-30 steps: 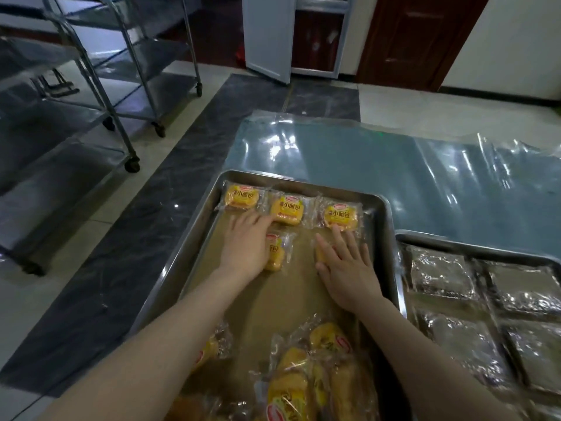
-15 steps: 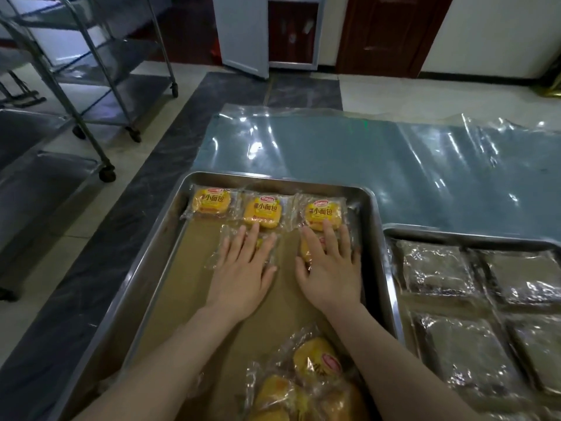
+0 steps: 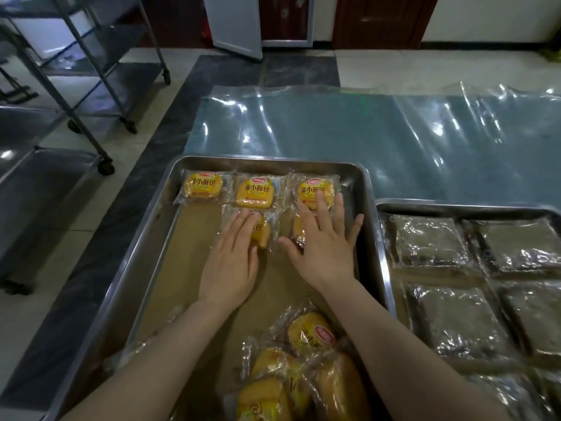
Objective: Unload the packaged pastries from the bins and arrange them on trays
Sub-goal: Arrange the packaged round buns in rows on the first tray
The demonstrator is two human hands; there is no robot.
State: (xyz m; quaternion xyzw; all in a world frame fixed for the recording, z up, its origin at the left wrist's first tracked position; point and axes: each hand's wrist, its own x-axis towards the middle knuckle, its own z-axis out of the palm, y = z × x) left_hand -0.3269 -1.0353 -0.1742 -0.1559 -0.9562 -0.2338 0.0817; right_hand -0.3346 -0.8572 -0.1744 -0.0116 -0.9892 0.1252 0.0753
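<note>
A steel tray (image 3: 362,189) lined with brown paper holds three yellow packaged pastries (image 3: 254,192) in a row along its far edge. Below that row lie two more packets. My left hand (image 3: 230,262) rests flat, fingers together, on the left packet (image 3: 263,233). My right hand (image 3: 326,241) lies flat with fingers spread over the right packet (image 3: 299,230), its fingertips reaching the far-right pastry. A loose pile of wrapped pastries (image 3: 303,366) sits at the tray's near end between my forearms.
A second steel tray (image 3: 455,206) to the right holds several clear-wrapped dark packets. Both trays sit on a blue surface under clear plastic sheeting (image 3: 364,132). Wheeled steel racks (image 3: 91,86) stand on the tiled floor at the left.
Both hands have shifted slightly right on the second-row packets; the left packet now shows beside my left fingers. The camera has moved closer and tilted down.
</note>
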